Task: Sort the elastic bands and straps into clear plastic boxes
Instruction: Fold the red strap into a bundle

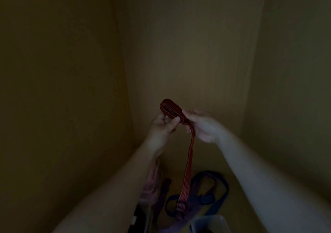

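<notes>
red strap (pixel 172 110) pinched by both hands | blue strap (pixel 220 188), clear box (pixel 209 223) below

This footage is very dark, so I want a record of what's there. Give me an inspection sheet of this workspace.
Surface: brown wooden panel, dimly lit.
Job's things: red strap, partly coiled, tail hanging down to its buckle; blue strap, pink band and dark strap lying below; clear plastic box at the bottom edge.
Clutter: nothing seen.
Hands: left hand pinches the coil; right hand grips the strap beside it.
Cables: nothing seen.
Surroundings: wooden walls on three sides.
</notes>
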### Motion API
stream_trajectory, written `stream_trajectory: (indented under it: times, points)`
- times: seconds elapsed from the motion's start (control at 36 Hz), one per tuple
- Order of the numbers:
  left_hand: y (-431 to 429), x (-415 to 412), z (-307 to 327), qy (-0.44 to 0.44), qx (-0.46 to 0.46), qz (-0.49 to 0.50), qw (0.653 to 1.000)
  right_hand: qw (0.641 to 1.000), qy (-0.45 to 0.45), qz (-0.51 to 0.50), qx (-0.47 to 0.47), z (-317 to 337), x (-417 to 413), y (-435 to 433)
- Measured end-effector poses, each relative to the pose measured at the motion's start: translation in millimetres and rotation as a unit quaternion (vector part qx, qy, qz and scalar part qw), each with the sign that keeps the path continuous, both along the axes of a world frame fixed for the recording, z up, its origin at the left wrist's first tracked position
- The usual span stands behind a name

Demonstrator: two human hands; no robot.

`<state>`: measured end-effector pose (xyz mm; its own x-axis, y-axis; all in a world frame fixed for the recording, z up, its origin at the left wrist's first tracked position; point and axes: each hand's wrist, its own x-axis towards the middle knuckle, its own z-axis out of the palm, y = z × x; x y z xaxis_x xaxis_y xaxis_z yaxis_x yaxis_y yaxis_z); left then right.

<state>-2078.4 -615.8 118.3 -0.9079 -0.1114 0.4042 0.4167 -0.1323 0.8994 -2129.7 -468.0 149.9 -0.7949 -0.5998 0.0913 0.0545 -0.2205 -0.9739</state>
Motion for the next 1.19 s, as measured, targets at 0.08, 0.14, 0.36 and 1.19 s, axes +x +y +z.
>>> stream_trajectory:
  times: [0.08, 0.14, 0.36, 1.19]
  points:
    - [-7, -2, 3, 0.009, -0.059, 0.029, 0.998, 0.995, 0.033, -0.042, 0.089, 3, 0, 6]
    - [-12, -4, 8, 0.007, -0.102, 0.031, 0.994, 0.987, 0.039, -0.05, 0.145, 7, 0, 10]
    - [-34, -9, 22, -0.001, -0.352, 0.022, 0.936, 0.961, 0.035, -0.05, 0.269, 26, 1, 15]
    - [0, -4, -3, -0.023, -0.054, 0.06, 0.996, 0.999, 0.011, 0.008, 0.04, 2, 6, 4]
